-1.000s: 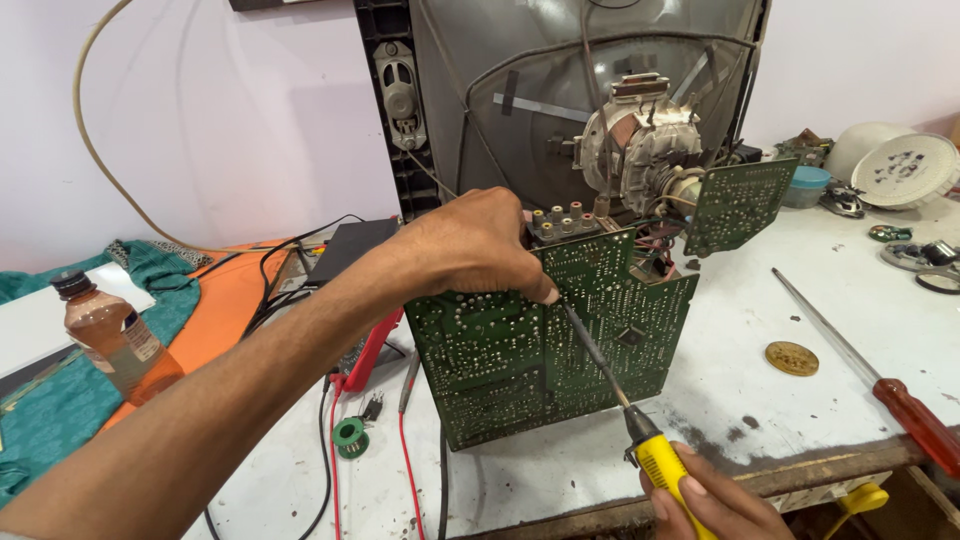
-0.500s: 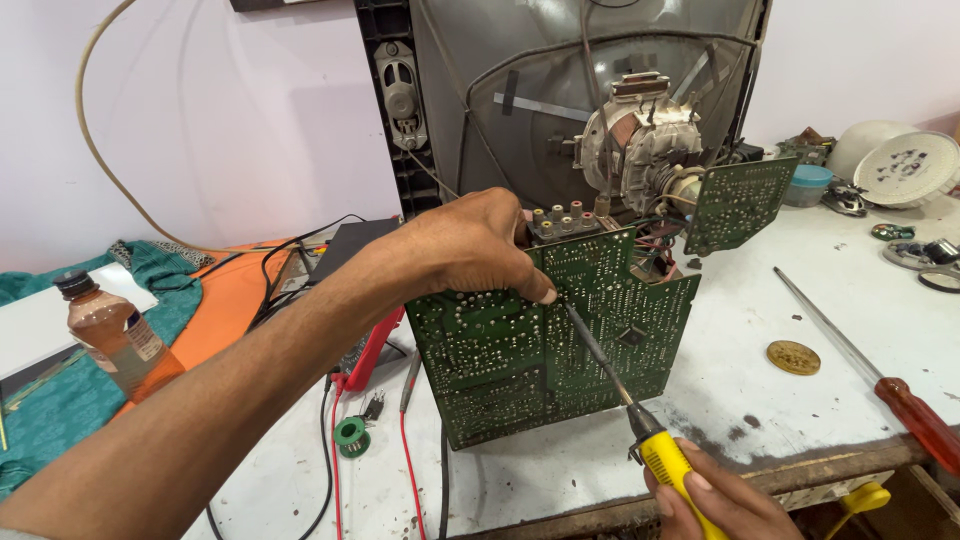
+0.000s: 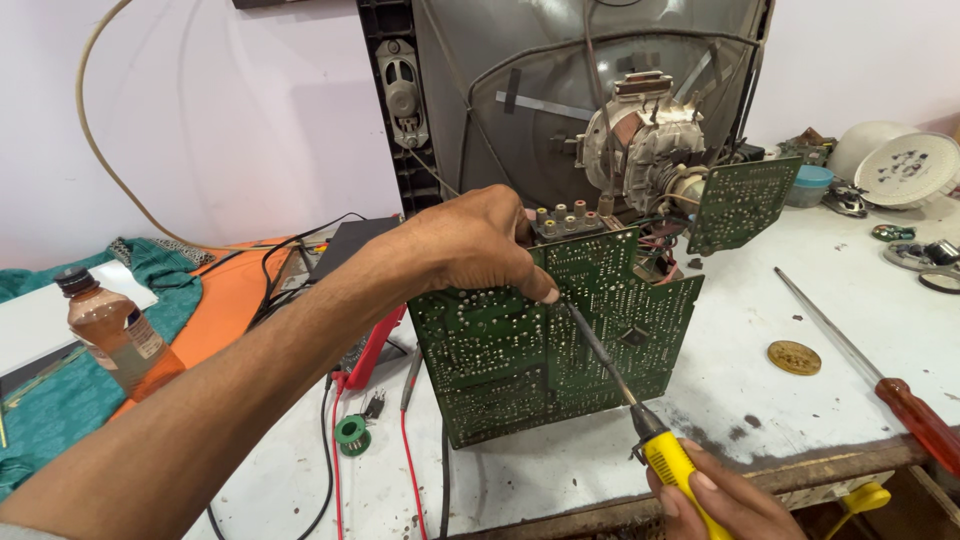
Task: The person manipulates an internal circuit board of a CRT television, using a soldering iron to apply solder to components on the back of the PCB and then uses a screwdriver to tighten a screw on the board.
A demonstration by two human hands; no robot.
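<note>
While a brown bottle [image 3: 118, 333] stands far left on the teal cloth [image 3: 60, 400], your left hand [image 3: 470, 245] grips the top edge of the green circuit board [image 3: 550, 345], which stands upright on the white bench [image 3: 800, 420] before the picture tube [image 3: 600, 100]. Your right hand [image 3: 720, 495] clasps the yellow-handled soldering iron [image 3: 640, 425], tip against the board. A red-handled screwdriver [image 3: 870, 365] lies at right.

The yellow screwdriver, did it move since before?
No. The yellow screwdriver keeps its tip at the same spot on the green circuit board, just under the left hand's fingertips.
</note>
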